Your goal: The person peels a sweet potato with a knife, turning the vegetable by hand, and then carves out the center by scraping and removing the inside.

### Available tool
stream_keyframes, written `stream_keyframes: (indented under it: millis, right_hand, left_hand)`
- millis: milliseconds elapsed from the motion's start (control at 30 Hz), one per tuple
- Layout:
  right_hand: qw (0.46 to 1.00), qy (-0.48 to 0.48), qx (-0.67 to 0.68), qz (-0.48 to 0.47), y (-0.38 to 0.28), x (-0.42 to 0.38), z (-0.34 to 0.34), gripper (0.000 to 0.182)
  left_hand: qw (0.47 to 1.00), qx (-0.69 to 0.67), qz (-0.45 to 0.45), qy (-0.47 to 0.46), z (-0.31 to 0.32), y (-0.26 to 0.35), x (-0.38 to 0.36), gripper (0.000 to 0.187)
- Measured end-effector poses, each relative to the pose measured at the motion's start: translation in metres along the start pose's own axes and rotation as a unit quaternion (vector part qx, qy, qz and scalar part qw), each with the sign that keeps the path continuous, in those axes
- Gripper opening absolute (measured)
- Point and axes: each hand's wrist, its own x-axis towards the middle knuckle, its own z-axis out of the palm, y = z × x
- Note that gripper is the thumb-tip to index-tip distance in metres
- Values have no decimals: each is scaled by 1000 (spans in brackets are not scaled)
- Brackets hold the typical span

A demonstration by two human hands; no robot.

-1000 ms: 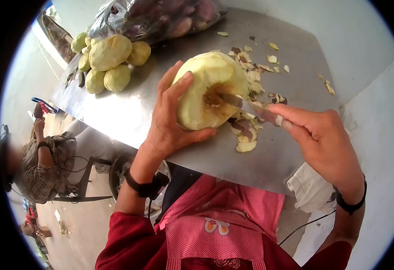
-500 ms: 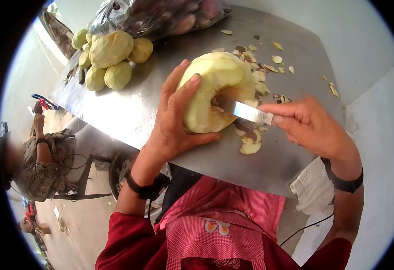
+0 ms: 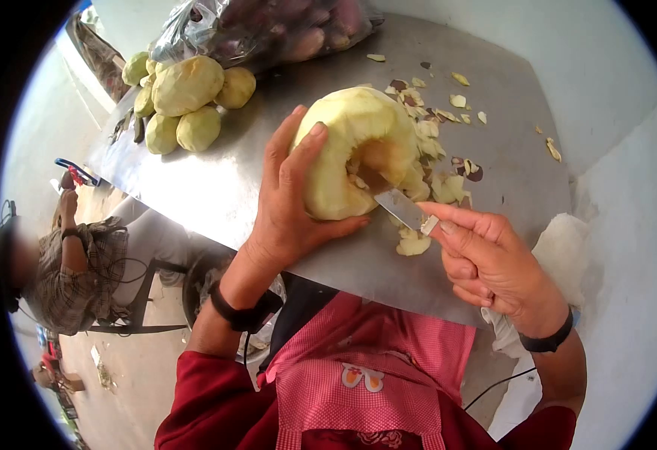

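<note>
A large peeled, pale yellow-green vegetable point(image 3: 336, 112) with a deep hollow in it rests on the metal table point(image 3: 493, 82). My left hand point(image 3: 287, 195) grips its left side, thumb underneath and fingers on top. A knife point(image 3: 401, 208) is pinched in my right hand point(image 3: 486, 259), its blade tip inside the lower edge of the hollow. Cut scraps point(image 3: 414, 241) with pale flesh and some brown skin lie beside and behind the vegetable, on its right.
Several peeled vegetables point(image 3: 187, 86) are piled at the back left, beside a clear plastic bag point(image 3: 268, 30) of purplish produce. A seated person point(image 3: 81, 270) is at the far left. A white cloth point(image 3: 561, 247) hangs by the right edge, near the wall.
My right hand has moved down and left with the knife, whose blade now angles up into the hollow. A scrap now lies right of the vegetable. My left hand has barely shifted.
</note>
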Motion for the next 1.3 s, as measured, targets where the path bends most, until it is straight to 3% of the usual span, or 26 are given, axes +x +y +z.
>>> stream_keyframes:
  millis: [167, 367, 467, 567, 633, 667, 733, 867, 933, 967, 1033, 1167, 1233, 1300]
  right_hand:
    - [999, -6, 42, -5, 1, 0, 6, 47]
    - [997, -34, 61, -19, -6, 1, -2, 49]
    - [999, -7, 42, -29, -9, 1, -8, 49]
    - [995, 55, -57, -64, -15, -4, -14, 43]
    - [943, 94, -282, -149, -22, -8, -17, 34]
    - [943, 94, -282, -149, -24, -10, -16, 34]
    - [828, 179, -480, -229, -24, -12, -15, 27]
    - [831, 166, -470, -248, -38, -2, -9, 28]
    - [775, 170, -562, -235, -49, 0, 2, 26]
    - [775, 171, -562, -235, -52, 3, 4, 26]
    - [701, 174, -606, -332, -56, 7, 9, 27]
    - [648, 172, -666, -326, -58, 1, 31, 26]
    - [579, 141, -722, -351, -45, -2, 36, 24]
    - [597, 150, -717, -327, -38, -11, 44, 22]
  left_hand:
    - [997, 73, 25, 18, 3, -1, 2, 109]
    - [997, 69, -26, 35, 0, -9, 4, 107]
    - [997, 60, -36, 26, -2, -9, 6, 109]
    - [998, 40, -52, 17, -3, -11, 5, 111]
    - [998, 49, -44, 16, -5, -12, 8, 114]
    - [998, 49, -44, 15, -5, -13, 9, 114]
    - [998, 42, -47, 10, -6, -14, 8, 114]
    - [998, 24, -55, 0, -5, -17, 6, 117]
    - [999, 38, -31, 7, -4, -16, 6, 114]
    - [999, 38, -31, 7, -4, -15, 6, 114]
    - [999, 26, -26, 8, -3, -14, 4, 116]
    - [999, 37, -18, 4, -3, -13, 3, 118]
    - [999, 36, -36, 10, -4, -15, 3, 118]
    - [999, 26, -44, 15, -4, -15, 4, 118]
